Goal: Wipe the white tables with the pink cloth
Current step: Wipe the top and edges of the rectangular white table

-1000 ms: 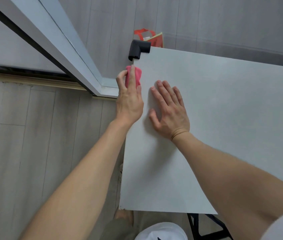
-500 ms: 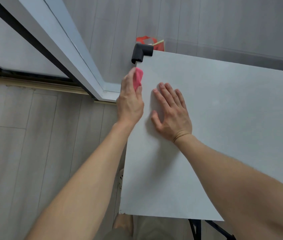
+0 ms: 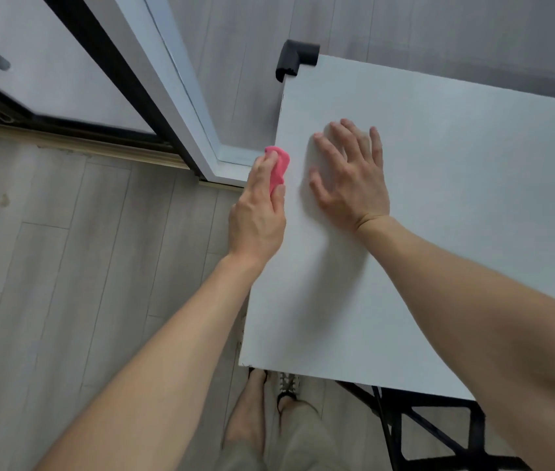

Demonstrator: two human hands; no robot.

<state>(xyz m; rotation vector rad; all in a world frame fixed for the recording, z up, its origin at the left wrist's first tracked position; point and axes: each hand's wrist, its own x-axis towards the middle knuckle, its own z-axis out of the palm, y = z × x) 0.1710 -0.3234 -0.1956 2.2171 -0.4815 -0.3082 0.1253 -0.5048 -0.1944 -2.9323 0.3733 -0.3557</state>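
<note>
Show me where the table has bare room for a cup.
Bare: the table top beyond the right hand toward the far edge, and the near strip between the forearms. Crowded: the left edge, where the left hand holds the cloth.

The bunched pink cloth [image 3: 278, 168] lies pressed against the left edge of the plain white table [image 3: 439, 232].
</note>
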